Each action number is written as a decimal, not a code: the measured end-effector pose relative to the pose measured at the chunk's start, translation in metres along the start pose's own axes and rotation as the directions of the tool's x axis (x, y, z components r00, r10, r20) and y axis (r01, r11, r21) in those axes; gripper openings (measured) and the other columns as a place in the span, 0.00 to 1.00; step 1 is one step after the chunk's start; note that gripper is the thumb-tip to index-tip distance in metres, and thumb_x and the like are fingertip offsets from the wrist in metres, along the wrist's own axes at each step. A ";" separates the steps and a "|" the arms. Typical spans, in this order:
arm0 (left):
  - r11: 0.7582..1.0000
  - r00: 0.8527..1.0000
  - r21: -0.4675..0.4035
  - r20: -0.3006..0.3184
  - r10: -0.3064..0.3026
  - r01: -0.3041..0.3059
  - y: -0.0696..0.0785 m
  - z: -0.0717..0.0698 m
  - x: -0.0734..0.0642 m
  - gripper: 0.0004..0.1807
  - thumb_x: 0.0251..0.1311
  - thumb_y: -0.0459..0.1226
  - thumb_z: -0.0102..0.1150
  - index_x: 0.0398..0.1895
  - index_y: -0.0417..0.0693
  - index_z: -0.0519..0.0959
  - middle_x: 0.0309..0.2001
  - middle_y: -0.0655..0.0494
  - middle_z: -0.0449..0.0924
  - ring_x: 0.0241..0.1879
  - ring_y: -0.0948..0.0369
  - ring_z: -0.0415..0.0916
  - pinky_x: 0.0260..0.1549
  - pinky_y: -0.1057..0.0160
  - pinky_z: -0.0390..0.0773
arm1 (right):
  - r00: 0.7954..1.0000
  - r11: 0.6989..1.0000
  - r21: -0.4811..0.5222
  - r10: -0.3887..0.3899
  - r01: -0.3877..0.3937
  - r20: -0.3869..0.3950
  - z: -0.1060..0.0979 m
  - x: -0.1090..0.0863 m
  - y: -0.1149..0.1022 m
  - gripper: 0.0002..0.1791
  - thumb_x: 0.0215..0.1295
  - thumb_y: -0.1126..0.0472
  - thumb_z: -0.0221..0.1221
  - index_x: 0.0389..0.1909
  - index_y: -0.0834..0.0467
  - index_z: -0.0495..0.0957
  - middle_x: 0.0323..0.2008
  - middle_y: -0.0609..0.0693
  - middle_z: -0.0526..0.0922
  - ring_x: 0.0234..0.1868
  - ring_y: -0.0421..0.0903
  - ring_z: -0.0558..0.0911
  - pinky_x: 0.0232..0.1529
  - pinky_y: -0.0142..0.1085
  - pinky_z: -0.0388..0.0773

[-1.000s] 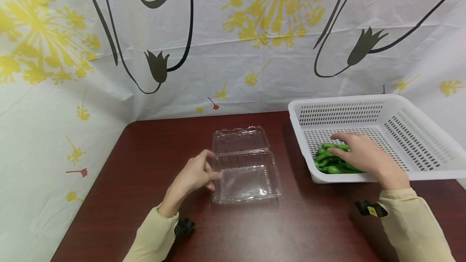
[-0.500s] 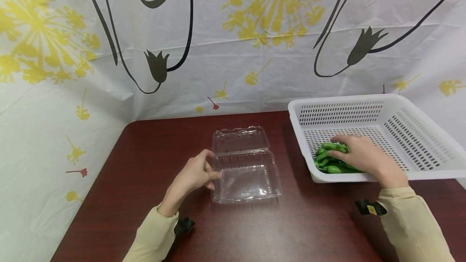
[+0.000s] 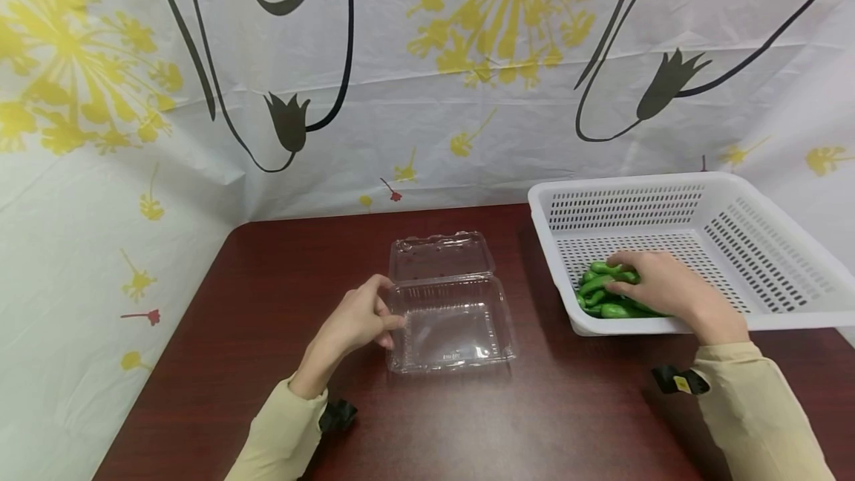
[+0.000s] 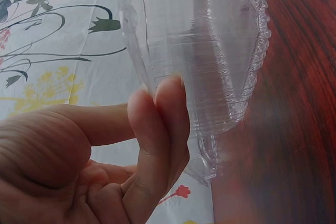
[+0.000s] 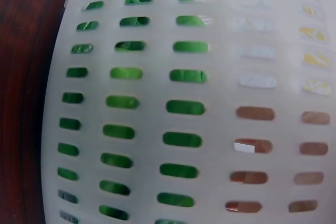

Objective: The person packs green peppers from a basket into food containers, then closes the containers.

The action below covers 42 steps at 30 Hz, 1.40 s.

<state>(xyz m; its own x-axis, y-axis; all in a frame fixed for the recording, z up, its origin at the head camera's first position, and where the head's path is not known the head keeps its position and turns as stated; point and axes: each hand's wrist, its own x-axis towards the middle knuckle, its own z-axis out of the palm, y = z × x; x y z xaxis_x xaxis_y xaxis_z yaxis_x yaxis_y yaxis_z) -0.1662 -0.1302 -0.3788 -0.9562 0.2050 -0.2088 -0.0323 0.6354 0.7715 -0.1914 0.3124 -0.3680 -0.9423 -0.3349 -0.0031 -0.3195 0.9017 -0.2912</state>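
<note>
A clear plastic clamshell container (image 3: 444, 325) lies on the table with its lid (image 3: 441, 257) folded back. At its left edge my left hand (image 3: 357, 321) pinches the rim between thumb and fingers; the left wrist view shows the fingertips (image 4: 170, 90) against the clear wall (image 4: 189, 61). My right hand (image 3: 668, 288) reaches into a white slotted basket (image 3: 735, 184). There its thumb and index finger curl round a green pepper (image 3: 624, 275) on the pile of green peppers (image 3: 617, 310). The other right fingers are hidden. Through the basket wall's slots, the right wrist view shows green peppers (image 5: 184, 139).
The dark red wooden table (image 3: 300, 266) carries both containers, with the basket at the right. A white patterned sheet (image 3: 427, 139) hangs behind the table and along its left side. Black wrist straps (image 3: 681, 381) sit at both sleeves.
My right hand has sunk slightly into the pepper pile, and its thumb and index finger have closed in on a pepper. Some peppers have shifted. My left hand and the clamshell container stay put.
</note>
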 end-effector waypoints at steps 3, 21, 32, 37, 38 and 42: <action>1.000 1.000 -0.002 0.000 0.004 -0.004 0.000 0.000 0.000 0.32 0.59 0.30 0.71 0.65 0.36 0.68 0.27 0.51 0.80 0.17 0.59 0.81 0.39 0.56 0.83 | 1.000 1.000 -0.001 -0.015 0.015 0.001 0.000 0.000 0.001 0.20 0.63 0.61 0.68 0.52 0.68 0.80 0.44 0.65 0.85 0.47 0.68 0.82 0.48 0.63 0.76; 1.000 1.000 -0.012 0.002 0.004 -0.004 0.000 0.000 0.000 0.32 0.59 0.30 0.71 0.65 0.35 0.68 0.27 0.51 0.80 0.17 0.59 0.81 0.36 0.59 0.84 | 0.999 0.999 -0.015 -0.029 0.028 -0.017 0.000 -0.003 0.002 0.15 0.58 0.69 0.68 0.48 0.66 0.83 0.43 0.66 0.85 0.46 0.70 0.81 0.48 0.64 0.75; 1.000 1.000 -0.005 0.000 0.002 -0.002 0.000 0.000 -0.001 0.33 0.59 0.31 0.72 0.65 0.36 0.68 0.27 0.51 0.80 0.18 0.59 0.81 0.37 0.58 0.83 | 0.999 0.999 -0.027 -0.038 0.038 -0.024 -0.001 -0.003 0.004 0.15 0.58 0.68 0.69 0.47 0.66 0.83 0.42 0.67 0.85 0.46 0.72 0.81 0.48 0.64 0.75; 1.000 1.000 -0.009 0.002 0.000 0.000 0.000 0.000 -0.001 0.32 0.59 0.31 0.71 0.65 0.36 0.68 0.27 0.51 0.80 0.18 0.59 0.81 0.36 0.58 0.83 | 0.999 0.999 -0.021 -0.047 0.047 -0.024 -0.002 -0.003 0.005 0.15 0.59 0.68 0.68 0.47 0.66 0.83 0.43 0.67 0.85 0.47 0.72 0.81 0.48 0.64 0.75; 1.000 1.000 -0.008 0.002 0.000 0.000 0.000 0.000 -0.001 0.32 0.59 0.31 0.71 0.65 0.36 0.68 0.27 0.51 0.80 0.18 0.59 0.81 0.37 0.58 0.83 | 0.999 0.999 -0.020 -0.044 0.044 -0.022 -0.002 -0.003 0.005 0.15 0.60 0.68 0.68 0.48 0.66 0.83 0.43 0.67 0.85 0.47 0.72 0.81 0.49 0.64 0.75; 1.000 1.000 -0.005 0.003 0.006 -0.006 0.000 0.000 0.000 0.33 0.59 0.31 0.71 0.65 0.36 0.68 0.28 0.49 0.81 0.18 0.59 0.81 0.38 0.58 0.83 | 0.999 0.999 -0.024 -0.024 0.024 -0.021 -0.003 -0.004 0.005 0.15 0.62 0.67 0.67 0.50 0.66 0.82 0.44 0.68 0.84 0.49 0.72 0.80 0.50 0.65 0.74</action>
<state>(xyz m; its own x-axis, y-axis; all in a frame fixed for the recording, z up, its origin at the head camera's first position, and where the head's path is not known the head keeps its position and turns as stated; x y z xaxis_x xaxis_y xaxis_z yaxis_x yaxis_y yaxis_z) -0.1661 -0.1306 -0.3789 -0.9554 0.2116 -0.2058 -0.0276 0.6302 0.7759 -0.1893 0.3193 -0.3662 -0.9361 -0.3509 0.0237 -0.3442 0.8999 -0.2679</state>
